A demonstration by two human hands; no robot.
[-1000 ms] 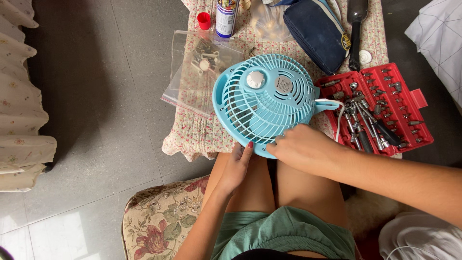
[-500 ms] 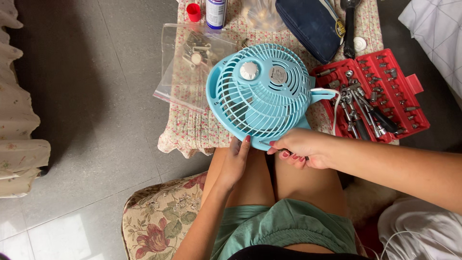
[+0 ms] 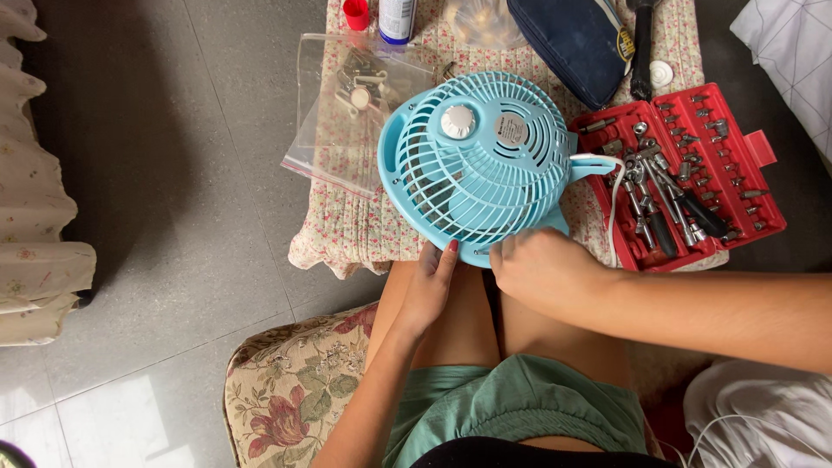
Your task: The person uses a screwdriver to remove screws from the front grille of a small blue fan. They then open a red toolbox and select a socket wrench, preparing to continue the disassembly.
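Fingers of the left hand (image 3: 426, 290) lie straight against the blue fan (image 3: 477, 165); the right hand (image 3: 546, 273) curls, pinching its rim.

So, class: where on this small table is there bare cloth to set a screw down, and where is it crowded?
Bare cloth shows only at the near left corner, between the plastic bag and the fan. The red tool case fills the right side; the pouch, spray can and red cap crowd the far edge.
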